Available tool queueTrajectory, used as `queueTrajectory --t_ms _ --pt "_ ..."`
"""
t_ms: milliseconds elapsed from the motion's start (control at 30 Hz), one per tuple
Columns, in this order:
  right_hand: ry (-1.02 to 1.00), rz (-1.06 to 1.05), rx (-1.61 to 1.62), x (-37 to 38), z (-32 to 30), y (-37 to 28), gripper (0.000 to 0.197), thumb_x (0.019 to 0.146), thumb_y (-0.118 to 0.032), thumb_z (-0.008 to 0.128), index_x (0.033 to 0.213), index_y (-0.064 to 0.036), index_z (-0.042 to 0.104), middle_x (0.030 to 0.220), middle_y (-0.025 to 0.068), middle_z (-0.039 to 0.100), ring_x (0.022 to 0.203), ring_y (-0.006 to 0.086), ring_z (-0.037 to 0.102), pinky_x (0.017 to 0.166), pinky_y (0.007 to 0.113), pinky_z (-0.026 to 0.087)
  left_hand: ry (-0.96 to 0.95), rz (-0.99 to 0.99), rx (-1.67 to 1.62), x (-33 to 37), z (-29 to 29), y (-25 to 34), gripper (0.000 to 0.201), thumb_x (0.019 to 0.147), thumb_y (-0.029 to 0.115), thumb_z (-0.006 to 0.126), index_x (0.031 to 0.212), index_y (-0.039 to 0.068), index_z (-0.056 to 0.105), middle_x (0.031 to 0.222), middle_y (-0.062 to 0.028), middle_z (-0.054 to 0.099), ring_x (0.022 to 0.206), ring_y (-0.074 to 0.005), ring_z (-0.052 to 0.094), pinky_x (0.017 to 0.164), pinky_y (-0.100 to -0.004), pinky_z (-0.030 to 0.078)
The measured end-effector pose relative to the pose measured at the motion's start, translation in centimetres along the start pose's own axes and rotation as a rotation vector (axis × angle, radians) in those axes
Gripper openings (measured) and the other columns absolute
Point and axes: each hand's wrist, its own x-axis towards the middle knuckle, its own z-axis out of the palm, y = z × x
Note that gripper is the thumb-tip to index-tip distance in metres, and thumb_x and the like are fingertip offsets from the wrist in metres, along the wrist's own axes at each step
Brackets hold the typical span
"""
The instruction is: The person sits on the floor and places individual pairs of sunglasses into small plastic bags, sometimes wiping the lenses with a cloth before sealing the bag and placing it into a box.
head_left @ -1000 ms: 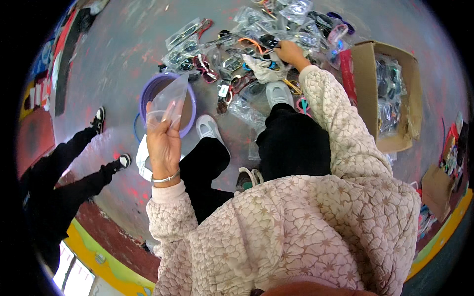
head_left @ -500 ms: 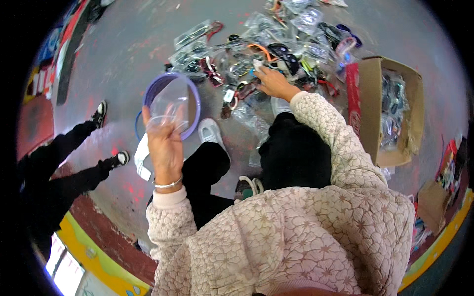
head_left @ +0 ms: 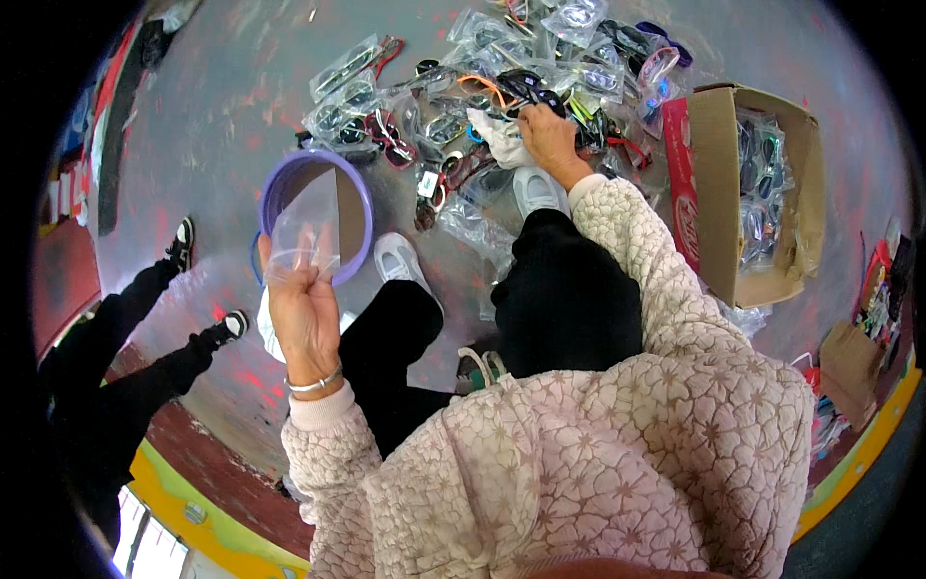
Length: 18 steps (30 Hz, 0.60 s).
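Note:
My left hand [head_left: 305, 323] is raised near the purple bucket [head_left: 361, 253] and holds a clear plastic bag [head_left: 311, 227], its fingers showing through the film. My right hand [head_left: 552, 140] reaches into a pile of glasses on the floor. Its fingers curl down on black sunglasses [head_left: 529, 89]; the fingertips are partly hidden. Against that hand lies a crumpled white cloth [head_left: 500, 137]. Close by are orange-framed glasses [head_left: 482, 90] and dark red sunglasses [head_left: 390, 140], among several pairs in clear bags.
On the right stands an open cardboard box [head_left: 808, 183] holding bagged glasses [head_left: 762, 188]. Another person's legs [head_left: 135, 323] are at the left. My white shoes [head_left: 398, 261] stand between bucket and pile. A flattened cardboard piece [head_left: 849, 374] and mixed goods lie at the far right.
My right hand has moved right and slightly up to the black sunglasses, and the white cloth now shows spread beside it. My left hand still holds the bag, its fingers more stretched.

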Motion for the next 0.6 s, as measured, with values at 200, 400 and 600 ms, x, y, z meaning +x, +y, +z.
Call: queueTrajectory --t_ms 200,400,600 --pt "-0.504 -0.281 -0.163 -2.5 3.3 0.3 0.030 0.073 -0.021 0.061 0.099 -0.0071 0.055 0.092 0.0131 0.054 0.083 0.0315 0.058 0.064 0.043 0.048 -0.019 0.022 0.061 -0.1 0.7 -0.3 0.073 0.074 -0.018 0.028 0.138 0.008 0.006 0.135 -0.0266 0.020 0.125 -0.0380 0.028 0.104 -0.0474 0.027" --pt "-0.377 -0.234 -0.054 -3.1 3.3 0.5 0.023 0.074 -0.009 0.054 0.097 -0.0079 0.054 0.089 0.0138 0.053 0.080 0.0330 0.057 0.065 0.043 0.046 -0.024 -0.020 0.094 -0.4 1.5 -0.7 0.071 0.075 -0.015 0.031 0.138 0.008 0.009 0.135 -0.0284 0.023 0.124 -0.0392 0.030 0.105 -0.0443 0.025" --pt "-0.257 -0.043 0.198 -1.7 2.5 0.7 0.016 0.073 -0.014 0.052 0.083 -0.0014 0.053 0.084 0.0168 0.054 0.079 0.0375 0.056 0.068 0.046 0.043 -0.062 -0.034 0.069 -0.3 1.4 -0.9 0.073 0.073 -0.015 0.032 0.138 0.009 0.009 0.134 -0.0291 0.025 0.123 -0.0402 0.031 0.104 -0.0440 0.026"
